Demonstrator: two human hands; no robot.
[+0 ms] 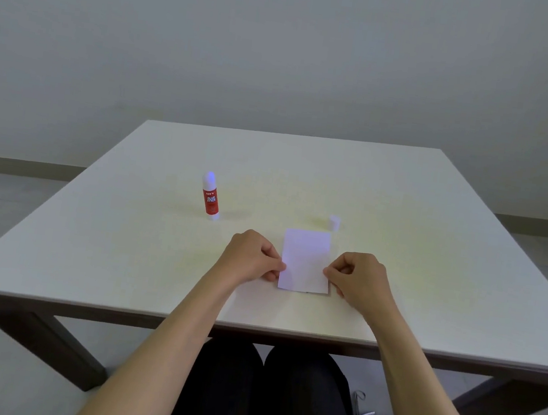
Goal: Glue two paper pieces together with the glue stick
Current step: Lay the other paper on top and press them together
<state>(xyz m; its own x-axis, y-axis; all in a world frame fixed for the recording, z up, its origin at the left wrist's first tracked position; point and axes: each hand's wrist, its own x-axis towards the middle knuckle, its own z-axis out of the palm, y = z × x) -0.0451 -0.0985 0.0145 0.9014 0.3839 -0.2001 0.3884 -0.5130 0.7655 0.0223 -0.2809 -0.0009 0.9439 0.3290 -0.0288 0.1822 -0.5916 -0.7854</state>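
Note:
A white paper piece (305, 261) lies on the table (122, 250) in front of me; a thin dark line along its bottom and right edges suggests a second piece under it. My left hand (251, 256) pinches its left edge and my right hand (359, 278) pinches its right edge, fingers curled. The red and white glue stick (210, 196) stands upright and uncapped to the far left of the paper, apart from both hands. Its white cap (334, 222) stands just beyond the paper's far right corner.
The table's near edge runs just below my forearms, with my legs under it. A small metal object (361, 409) lies on the floor at the lower right. A plain wall stands behind the table.

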